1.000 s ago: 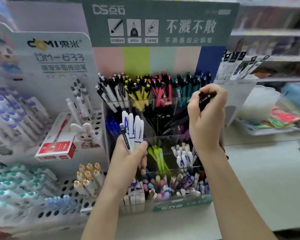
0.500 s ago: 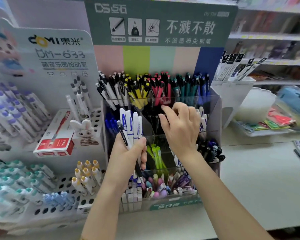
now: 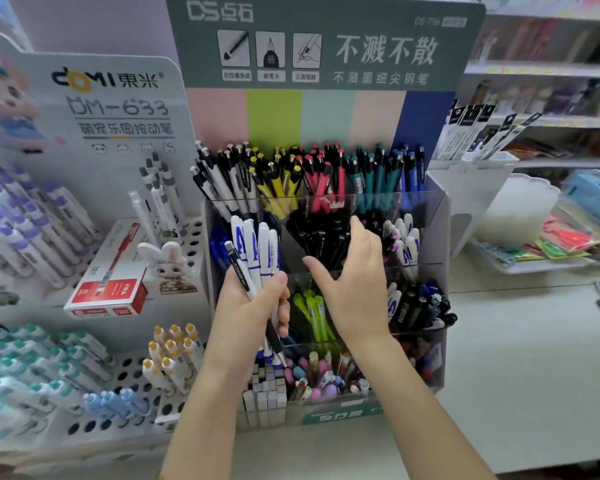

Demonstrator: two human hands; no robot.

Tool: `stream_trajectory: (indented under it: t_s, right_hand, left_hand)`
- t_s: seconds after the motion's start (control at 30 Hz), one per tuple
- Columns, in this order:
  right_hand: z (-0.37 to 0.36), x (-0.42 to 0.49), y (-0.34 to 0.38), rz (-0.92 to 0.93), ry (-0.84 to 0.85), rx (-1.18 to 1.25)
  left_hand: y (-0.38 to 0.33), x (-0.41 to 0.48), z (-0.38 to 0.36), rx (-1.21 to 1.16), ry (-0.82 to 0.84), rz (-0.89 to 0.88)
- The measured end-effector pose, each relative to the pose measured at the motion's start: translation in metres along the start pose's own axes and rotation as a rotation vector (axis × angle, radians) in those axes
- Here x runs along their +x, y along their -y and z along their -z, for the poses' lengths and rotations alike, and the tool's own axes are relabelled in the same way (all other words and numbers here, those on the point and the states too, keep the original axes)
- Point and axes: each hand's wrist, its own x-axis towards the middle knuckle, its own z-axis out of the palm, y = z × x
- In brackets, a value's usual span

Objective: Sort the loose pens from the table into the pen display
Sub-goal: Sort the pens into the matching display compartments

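White-barrelled pens with blue print stand as a bundle (image 3: 255, 251) in the left hand (image 3: 246, 317), whose fingers and thumb wrap round the lower halves. One darker pen (image 3: 238, 268) lies along the side of the bundle away from the other hand. The long axes run near upright, caps up, leaning slightly away from the person.

The right hand (image 3: 355, 292) hovers just beside this grip. It is empty, with its fingers straight and spread and the thumb reaching toward the bundle. It looks like the hand placed to pluck the next pen, and only a short sideways reach separates the two.

Behind the right hand's fingers is the pen display (image 3: 440, 216), where the black pens (image 3: 319, 237) fill the middle compartment. The matching white pens (image 3: 404, 244) sit on the far side of the right hand from the bundle, so a white pen would likely have to travel across and past the right hand's present position.

The clear front walls of the tiers stand upright between the hands and the compartments, so entry seems possible only from above. There is open room over the tiers. The bare table (image 3: 534, 375) stretches beyond the display on the right hand's side.
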Motion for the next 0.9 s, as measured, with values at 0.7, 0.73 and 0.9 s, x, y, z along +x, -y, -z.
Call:
stream_trajectory:
  t_s: [0.7, 0.73, 0.9]
  right_hand:
    - [-0.030, 0.034, 0.009, 0.076, -0.273, -0.203]
    - [-0.029, 0.033, 0.008, 0.102, -0.240, -0.223]
    - [-0.014, 0.031, 0.006, 0.142, -0.184, -0.169]
  left_hand:
    - [0.002, 0.003, 0.005, -0.045, 0.087, -0.007]
    - [0.002, 0.003, 0.005, -0.057, 0.105, -0.006]
    - [0.006, 0.003, 0.005, -0.172, 0.228, 0.005]
